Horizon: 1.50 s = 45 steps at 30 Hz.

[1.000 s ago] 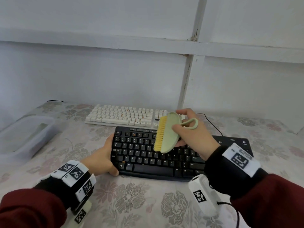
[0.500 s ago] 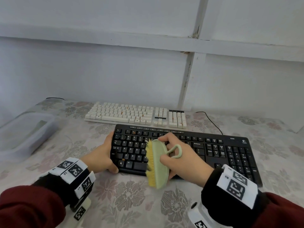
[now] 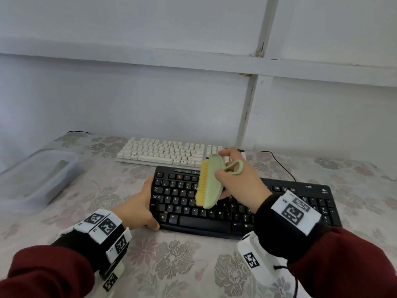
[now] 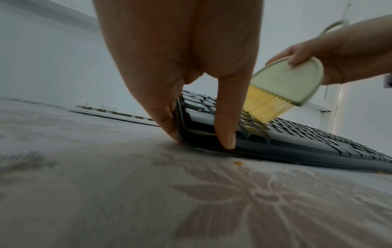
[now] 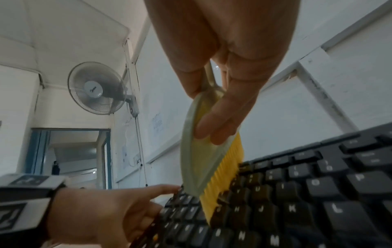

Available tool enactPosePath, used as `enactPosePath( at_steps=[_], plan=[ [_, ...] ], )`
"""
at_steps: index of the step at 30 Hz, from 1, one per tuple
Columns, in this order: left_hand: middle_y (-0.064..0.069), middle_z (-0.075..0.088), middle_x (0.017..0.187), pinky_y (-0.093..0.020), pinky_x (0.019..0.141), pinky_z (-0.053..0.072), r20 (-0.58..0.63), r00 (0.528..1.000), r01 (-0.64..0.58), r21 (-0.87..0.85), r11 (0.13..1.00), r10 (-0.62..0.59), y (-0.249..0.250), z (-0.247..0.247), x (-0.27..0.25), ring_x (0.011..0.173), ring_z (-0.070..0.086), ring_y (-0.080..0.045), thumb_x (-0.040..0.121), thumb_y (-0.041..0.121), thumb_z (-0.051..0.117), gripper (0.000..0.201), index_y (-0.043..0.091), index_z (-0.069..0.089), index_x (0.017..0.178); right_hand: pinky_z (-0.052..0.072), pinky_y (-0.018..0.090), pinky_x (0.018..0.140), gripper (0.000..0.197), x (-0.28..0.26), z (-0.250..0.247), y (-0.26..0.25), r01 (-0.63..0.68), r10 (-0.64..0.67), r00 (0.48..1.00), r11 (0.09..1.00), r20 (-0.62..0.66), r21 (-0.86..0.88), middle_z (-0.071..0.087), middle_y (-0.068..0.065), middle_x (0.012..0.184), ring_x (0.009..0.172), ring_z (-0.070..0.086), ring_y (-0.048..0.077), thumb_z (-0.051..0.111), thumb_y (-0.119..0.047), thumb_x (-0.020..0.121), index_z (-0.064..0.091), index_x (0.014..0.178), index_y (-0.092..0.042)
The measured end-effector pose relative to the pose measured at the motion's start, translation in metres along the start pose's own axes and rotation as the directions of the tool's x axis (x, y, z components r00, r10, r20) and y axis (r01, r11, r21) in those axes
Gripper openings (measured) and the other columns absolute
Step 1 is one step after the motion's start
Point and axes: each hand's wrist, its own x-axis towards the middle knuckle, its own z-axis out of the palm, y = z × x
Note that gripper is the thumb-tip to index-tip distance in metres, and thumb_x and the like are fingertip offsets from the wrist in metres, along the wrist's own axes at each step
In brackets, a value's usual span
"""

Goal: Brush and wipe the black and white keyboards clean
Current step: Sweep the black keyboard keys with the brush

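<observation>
Left hand (image 3: 137, 208) grips the black keyboard (image 3: 253, 211) edge to steady it; right hand (image 3: 240, 181) clasps the brush (image 3: 211, 182), bristles angled onto keys

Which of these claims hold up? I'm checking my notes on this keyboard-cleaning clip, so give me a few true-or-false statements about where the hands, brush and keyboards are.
1. The right hand holds the green brush. True.
2. The brush bristles are over the white keyboard. False: they are on the black keyboard.
3. The left hand grips the black keyboard's left end. True.
4. The white keyboard lies nearer the person than the black one. False: it lies behind it, by the wall.
5. A clear plastic container sits at the table's left. True.
</observation>
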Motion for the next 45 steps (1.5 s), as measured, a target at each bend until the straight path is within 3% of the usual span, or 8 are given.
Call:
enactPosePath(
  at_steps=[9, 13, 18, 23, 31, 37, 42, 45],
  plan=[
    [-0.001, 0.061, 0.104, -0.018, 0.066, 0.049, 0.006, 1.0, -0.008, -0.006, 1.0, 0.008, 0.004, 0.0, -0.003, 0.09, 0.062, -0.012, 0.064, -0.012, 0.069, 0.119, 0.043, -0.004, 0.141, 0.06, 0.039, 0.06, 0.029, -0.035, 0.012, 0.016, -0.065, 0.111, 0.954, 0.984, 0.28, -0.166, 0.056, 0.007, 0.088, 0.071, 0.061, 0.018, 0.053, -0.009, 0.085, 0.046, 0.111, -0.02],
    [0.003, 0.059, 0.111, -0.021, 0.073, 0.05, 0.003, 1.0, 0.008, -0.008, 1.0, -0.008, 0.004, -0.001, -0.003, 0.096, 0.061, -0.012, 0.064, -0.01, 0.072, 0.123, 0.044, -0.006, 0.142, 0.058, 0.033, 0.056, 0.026, -0.041, 0.009, 0.006, -0.074, 0.129, 0.924, 0.984, 0.359, -0.163, 0.057, 0.007, 0.087, 0.067, 0.063, 0.018, 0.053, -0.008, 0.084, 0.05, 0.107, -0.021],
    [0.007, 0.058, 0.106, -0.014, 0.067, 0.046, 0.004, 0.999, 0.038, 0.016, 0.999, -0.038, 0.007, -0.001, -0.005, 0.092, 0.059, -0.007, 0.067, -0.007, 0.073, 0.121, 0.04, -0.009, 0.142, 0.059, 0.032, 0.058, 0.03, -0.014, -0.002, -0.009, -0.026, 0.026, 0.989, 1.0, 0.143, -0.003, 0.063, 0.008, 0.097, 0.077, 0.068, 0.017, 0.053, -0.004, 0.088, 0.05, 0.112, -0.022],
    [0.009, 0.057, 0.104, -0.014, 0.064, 0.045, 0.002, 0.998, 0.061, 0.017, 0.998, -0.061, 0.009, -0.001, -0.006, 0.089, 0.059, -0.006, 0.068, -0.007, 0.073, 0.12, 0.037, -0.01, 0.143, 0.06, 0.035, 0.061, 0.034, 0.012, 0.0, -0.01, 0.007, -0.006, 1.0, 0.999, -0.017, 0.031, 0.062, 0.012, 0.107, 0.084, 0.07, 0.02, 0.053, -0.006, 0.089, 0.045, 0.117, -0.022],
    [0.01, 0.055, 0.102, -0.013, 0.063, 0.043, -0.011, 0.998, 0.06, 0.027, 0.998, -0.06, 0.008, 0.0, -0.005, 0.087, 0.056, -0.004, 0.066, -0.008, 0.074, 0.122, 0.033, -0.011, 0.144, 0.06, 0.039, 0.061, 0.032, -0.01, 0.019, 0.003, -0.079, 0.095, 0.973, 0.994, 0.211, -0.082, 0.057, 0.012, 0.105, 0.078, 0.065, 0.018, 0.052, -0.005, 0.087, 0.043, 0.114, -0.019],
    [0.011, 0.054, 0.103, -0.008, 0.06, 0.044, -0.006, 1.0, 0.016, 0.035, 0.999, -0.016, 0.008, -0.001, -0.006, 0.087, 0.057, -0.004, 0.066, -0.008, 0.074, 0.119, 0.03, -0.008, 0.144, 0.059, 0.048, 0.065, 0.027, -0.035, 0.018, 0.006, -0.095, 0.163, 0.914, 0.976, 0.372, -0.194, 0.061, 0.016, 0.102, 0.082, 0.069, 0.029, 0.054, -0.008, 0.084, 0.047, 0.106, -0.021],
    [0.011, 0.052, 0.107, -0.006, 0.061, 0.044, 0.028, 1.0, -0.005, -0.01, 1.0, 0.005, 0.004, -0.003, -0.005, 0.09, 0.056, -0.004, 0.067, -0.009, 0.073, 0.117, 0.03, -0.008, 0.143, 0.059, 0.033, 0.057, 0.031, -0.014, 0.003, -0.007, -0.077, 0.076, 0.988, 0.997, 0.136, 0.007, 0.065, 0.006, 0.093, 0.071, 0.068, 0.013, 0.052, -0.002, 0.087, 0.05, 0.111, -0.021],
    [0.009, 0.054, 0.112, -0.011, 0.07, 0.047, 0.046, 0.999, -0.021, -0.032, 0.999, 0.022, -0.001, -0.005, -0.002, 0.097, 0.058, -0.008, 0.066, -0.008, 0.075, 0.119, 0.032, -0.007, 0.143, 0.059, 0.034, 0.06, 0.033, 0.004, -0.002, -0.012, -0.02, 0.02, 1.0, 0.999, -0.004, 0.046, 0.065, 0.007, 0.096, 0.075, 0.07, 0.016, 0.052, -0.002, 0.088, 0.047, 0.115, -0.021]
  ],
)
